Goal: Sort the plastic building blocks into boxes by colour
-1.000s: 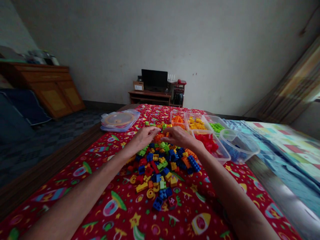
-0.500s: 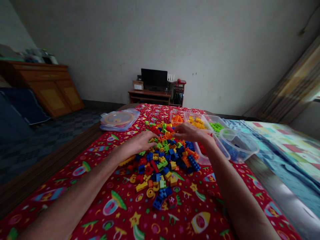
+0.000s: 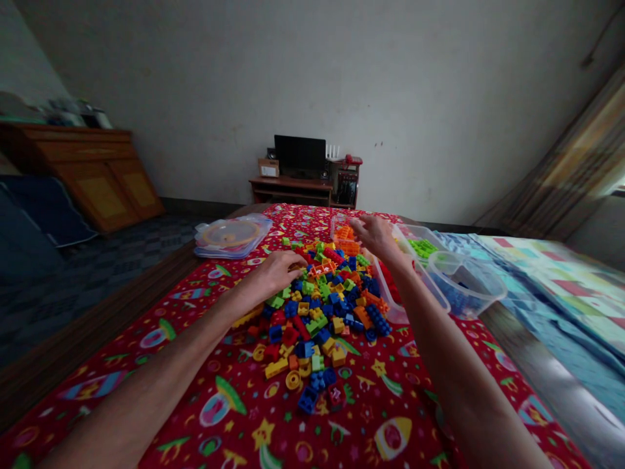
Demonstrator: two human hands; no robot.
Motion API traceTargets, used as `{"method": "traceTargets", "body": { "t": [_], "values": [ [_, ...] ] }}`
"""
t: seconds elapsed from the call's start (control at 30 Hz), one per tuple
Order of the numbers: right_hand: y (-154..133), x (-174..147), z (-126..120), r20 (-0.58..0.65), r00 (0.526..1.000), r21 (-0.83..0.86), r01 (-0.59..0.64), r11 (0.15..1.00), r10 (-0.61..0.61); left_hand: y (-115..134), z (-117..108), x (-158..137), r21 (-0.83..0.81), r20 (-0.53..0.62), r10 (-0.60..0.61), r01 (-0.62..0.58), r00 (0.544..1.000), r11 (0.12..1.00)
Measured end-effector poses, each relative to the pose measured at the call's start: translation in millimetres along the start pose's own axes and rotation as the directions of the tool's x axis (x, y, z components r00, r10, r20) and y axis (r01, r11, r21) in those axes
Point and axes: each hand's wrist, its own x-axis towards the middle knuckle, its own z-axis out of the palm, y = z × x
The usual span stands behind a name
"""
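My left hand [image 3: 276,277] rests at the left edge of a heap of mixed toy building bricks [image 3: 317,312]. Its fingers curve over the bricks with a gap between thumb and forefinger; I see nothing held in it. Farther right, my right hand [image 3: 375,238] is above the clear bins, its fingers stretched left and apart. Just below those fingertips lie orange bricks [image 3: 346,244] at the orange bin. My right hand partly hides the yellow bricks' bin behind it. My right forearm crosses over the bin of red bricks [image 3: 390,283].
Green bricks [image 3: 422,248] lie in another bin, and a rounded clear tub [image 3: 481,296] holds blue ones. Stacked clear lids [image 3: 232,236] sit at the left on the red patterned cloth [image 3: 209,378]. A bed [image 3: 551,280] stands to the right, a monitor [image 3: 299,155] by the wall.
My right hand has moved away and right, from the heap to above the bins. More orange shows at the orange bin. My left hand has shifted slightly left, still at the heap.
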Motion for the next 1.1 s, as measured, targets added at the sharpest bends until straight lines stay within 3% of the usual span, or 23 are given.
{"method": "traceTargets", "body": {
  "t": [0.17,0.3,0.4,0.73,0.9,1.1],
  "values": [
    [-12.5,-29.9,7.6,0.211,0.949,-0.011,0.241,0.970,-0.234,0.0,-1.9,-0.1,-0.228,-0.052,-0.059,0.046,0.997,0.973],
    [-31.8,-46.1,11.7,0.291,0.888,-0.042,0.383,0.923,-0.355,-4.7,-1.5,0.9,-0.425,0.007,-0.090,0.085,0.996,0.901],
    [-43.7,-52.0,19.1,0.324,0.865,-0.032,0.415,0.909,-0.383,-7.4,-3.6,1.0,-0.457,0.079,-0.062,0.091,0.995,0.885],
    [-56.4,-68.2,44.7,0.546,0.771,-0.248,0.522,0.816,-0.327,-4.1,-5.1,-3.3,-0.263,0.189,-0.003,0.053,0.982,0.963],
    [-50.2,-67.6,40.0,0.476,0.808,-0.240,0.498,0.833,-0.347,-5.4,-11.1,-9.2,-0.139,0.320,0.100,-0.057,0.942,0.989],
    [-44.2,-61.1,26.3,0.492,0.818,-0.232,0.454,0.861,-0.298,3.9,-8.8,-15.0,0.103,0.293,0.042,-0.075,0.955,0.992]
  ]
}}
